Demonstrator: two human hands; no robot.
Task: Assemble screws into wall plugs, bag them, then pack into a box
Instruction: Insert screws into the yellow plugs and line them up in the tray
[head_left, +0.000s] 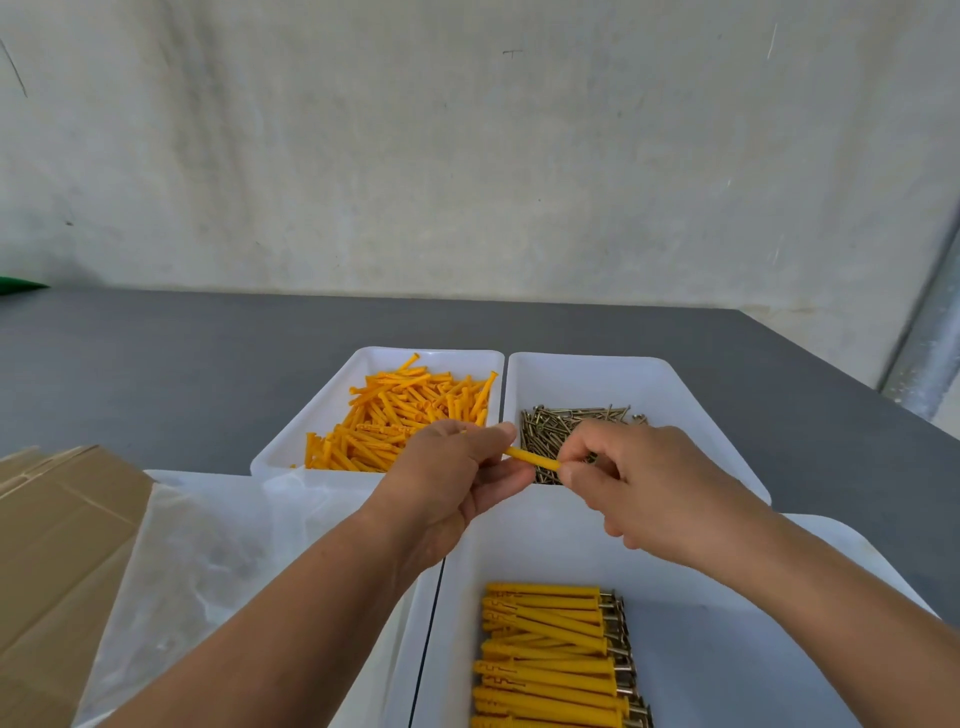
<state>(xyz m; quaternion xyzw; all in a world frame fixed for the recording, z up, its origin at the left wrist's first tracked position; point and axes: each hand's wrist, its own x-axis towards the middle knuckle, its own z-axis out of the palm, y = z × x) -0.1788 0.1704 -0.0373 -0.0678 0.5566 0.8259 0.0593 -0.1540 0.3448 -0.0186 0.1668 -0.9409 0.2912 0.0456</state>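
Wall plug held just over the screws, left hand clamped on one end, right hand pinching the other, any screw hidden: assembly step, I'd say, and next it needs seating home, then down to the finished row.

A pale, scratched wall fills the far side. A dark grey table sits in front of it. A shiny metal pole stands far right. Something green peeks in far left.
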